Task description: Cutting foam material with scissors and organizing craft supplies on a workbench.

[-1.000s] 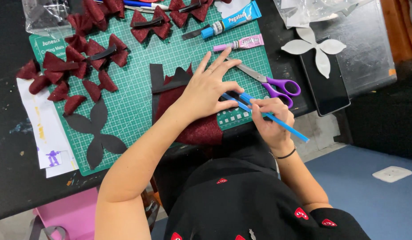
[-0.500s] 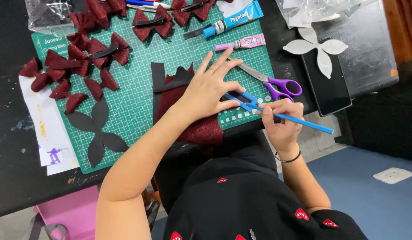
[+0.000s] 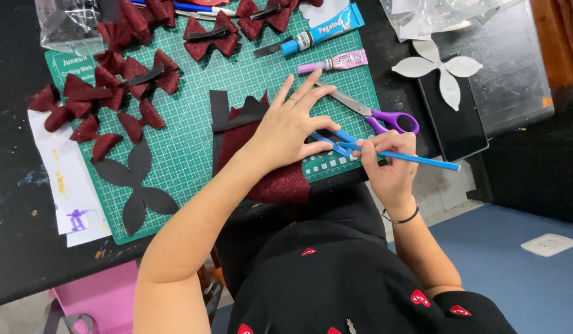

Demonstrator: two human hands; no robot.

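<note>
Right now my left hand [image 3: 289, 127] lies flat, fingers spread and gripping nothing, pressing down on a dark red glittery piece of fabric [image 3: 271, 179] that rests on the green gridded cutting mat [image 3: 193, 142] and hangs over its near edge. My right hand [image 3: 388, 164] sits at three o'clock from the left one, just beside it, fingers pinched around a thin blue pen [image 3: 410, 158]; the pen's tip end reaches toward my left fingertips, and its long end points out past the mat toward three o'clock. Whether the tip touches the fabric I cannot tell. Just past my right knuckles, toward twelve o'clock, lie purple-handled scissors [image 3: 379, 114], blades shut and aimed at eleven o'clock. Beyond them rest a pink glue tube [image 3: 339, 61] and a blue-and-white glue tube [image 3: 323, 29]. At nine o'clock from my left hand a black four-petal fabric cutout [image 3: 135, 182] lies flat on the mat, and finished dark red glitter bows with black centre bands [image 3: 128, 77] are scattered from ten to twelve o'clock. A white four-petal paper template [image 3: 444, 68] lies at two o'clock, well apart from the mat, partly on a flat black slab [image 3: 450, 127].
</note>
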